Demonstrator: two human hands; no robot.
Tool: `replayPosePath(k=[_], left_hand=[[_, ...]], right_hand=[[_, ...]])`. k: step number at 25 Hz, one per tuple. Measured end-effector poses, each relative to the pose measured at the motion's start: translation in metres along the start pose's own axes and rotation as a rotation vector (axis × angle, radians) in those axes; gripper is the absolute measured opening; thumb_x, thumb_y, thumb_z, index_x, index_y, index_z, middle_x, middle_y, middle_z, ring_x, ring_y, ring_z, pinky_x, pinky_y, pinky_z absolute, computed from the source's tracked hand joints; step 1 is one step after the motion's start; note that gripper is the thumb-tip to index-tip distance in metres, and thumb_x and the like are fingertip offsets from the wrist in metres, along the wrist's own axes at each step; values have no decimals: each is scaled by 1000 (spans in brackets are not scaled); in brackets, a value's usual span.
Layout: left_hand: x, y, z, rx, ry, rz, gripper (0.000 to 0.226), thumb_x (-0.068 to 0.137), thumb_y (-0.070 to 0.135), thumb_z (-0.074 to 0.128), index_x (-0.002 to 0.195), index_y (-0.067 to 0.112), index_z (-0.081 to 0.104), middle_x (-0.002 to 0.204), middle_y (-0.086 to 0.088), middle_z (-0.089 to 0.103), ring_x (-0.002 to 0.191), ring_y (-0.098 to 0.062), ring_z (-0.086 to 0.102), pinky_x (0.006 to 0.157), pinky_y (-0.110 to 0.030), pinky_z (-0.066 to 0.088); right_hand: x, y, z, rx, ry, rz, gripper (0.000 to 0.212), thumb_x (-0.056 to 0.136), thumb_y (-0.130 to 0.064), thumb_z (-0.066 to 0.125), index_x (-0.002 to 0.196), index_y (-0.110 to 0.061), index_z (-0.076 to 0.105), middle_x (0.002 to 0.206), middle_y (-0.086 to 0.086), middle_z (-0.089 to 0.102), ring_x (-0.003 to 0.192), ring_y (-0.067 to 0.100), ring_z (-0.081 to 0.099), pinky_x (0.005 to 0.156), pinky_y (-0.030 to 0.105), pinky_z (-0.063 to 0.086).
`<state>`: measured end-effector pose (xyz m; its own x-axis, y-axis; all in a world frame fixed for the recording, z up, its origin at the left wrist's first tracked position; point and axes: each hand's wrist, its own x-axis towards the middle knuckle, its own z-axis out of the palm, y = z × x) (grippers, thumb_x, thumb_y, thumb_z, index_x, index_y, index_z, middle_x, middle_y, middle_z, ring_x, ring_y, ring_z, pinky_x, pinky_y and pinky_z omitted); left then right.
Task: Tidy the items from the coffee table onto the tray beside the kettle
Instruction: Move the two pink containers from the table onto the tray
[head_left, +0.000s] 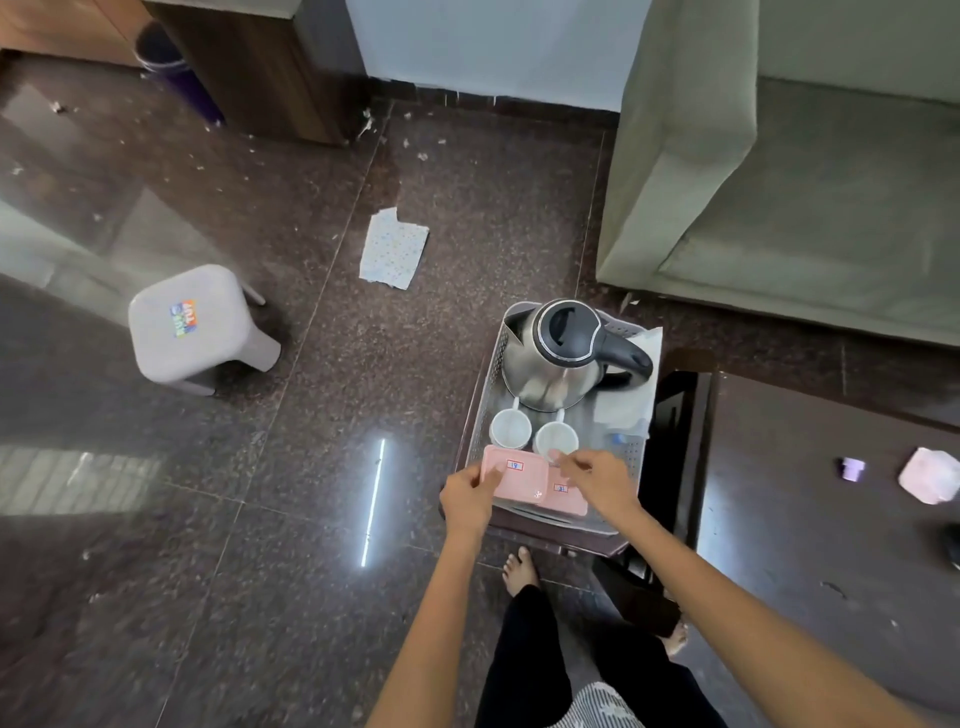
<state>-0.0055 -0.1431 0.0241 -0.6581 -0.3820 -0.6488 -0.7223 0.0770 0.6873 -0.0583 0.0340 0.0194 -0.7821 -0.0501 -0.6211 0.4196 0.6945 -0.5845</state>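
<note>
The grey tray (631, 457) sits on a small dark surface, with the steel kettle (558, 358) at its 12 o'clock end and two white cups (510, 427) just below the kettle. Two pink flat boxes (519, 479) lie at the tray's 6 o'clock end. The left hand (467, 496) pinches the left box's edge; the right hand (602, 483) touches the other box with curled fingers, its grip unclear. At 3 o'clock, the coffee table (810, 519) carries a small purple cup (853, 469) and a pink packet (930, 482).
</note>
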Motion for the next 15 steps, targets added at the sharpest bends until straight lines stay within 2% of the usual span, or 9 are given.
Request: replayPosePath(k=[1,3,5,8,10,12,13,15], left_hand=[[2,0,4,1,-12,7,23,86,28,66,82,6,71,61,0,55,64,-15,45,61,-31,39],[4,3,10,11,-31,26,25,87,25,65,85,0,72,58,5,53,64,-13,45,58,-28,35],[6,3,12,61,-59,53,25,88,24,64,87,0,72,63,1,56,65,-14,46,60,-29,36],[1,7,7,155,-55,86,17,87,18,63,87,4,72,74,-2,59,72,-16,51,69,-29,41],[-6,11,0,200,-11,96,12,88,11,59,84,9,70,78,-3,56,76,-19,51,73,-26,39],[-12,12,-4,291,-6,129,21,89,8,55,103,3,69,87,-8,64,83,-22,59,79,-25,43],[-13,12,-3,337,-22,139,27,90,9,55,114,4,66,100,-11,69,92,-24,63,86,-26,45],[-15,9,0,440,-72,156,34,90,13,54,123,8,61,121,-11,65,104,-26,63,96,-31,46]], right_hand=[[-5,-6,1,94,-43,8,36,84,-43,64,77,-7,69,71,10,70,65,17,70,56,34,54],[-7,-9,4,267,-74,59,23,80,-21,74,89,0,70,74,14,69,51,7,67,44,25,55],[-3,-2,7,320,-40,114,23,78,-6,74,95,7,67,79,18,68,44,2,63,42,19,53],[7,9,12,302,36,172,18,78,-2,72,92,8,68,79,16,67,41,2,61,42,16,52],[14,14,19,248,82,192,16,77,-4,74,89,5,71,77,15,70,52,15,68,49,21,55],[17,15,33,148,84,173,15,74,-9,76,87,-1,74,78,15,74,70,26,71,64,33,58],[18,14,41,116,64,161,14,74,-11,76,86,-3,75,79,15,74,74,27,71,71,37,56],[21,11,56,76,27,124,8,74,-13,74,79,-8,77,76,13,75,75,26,72,75,38,55]])
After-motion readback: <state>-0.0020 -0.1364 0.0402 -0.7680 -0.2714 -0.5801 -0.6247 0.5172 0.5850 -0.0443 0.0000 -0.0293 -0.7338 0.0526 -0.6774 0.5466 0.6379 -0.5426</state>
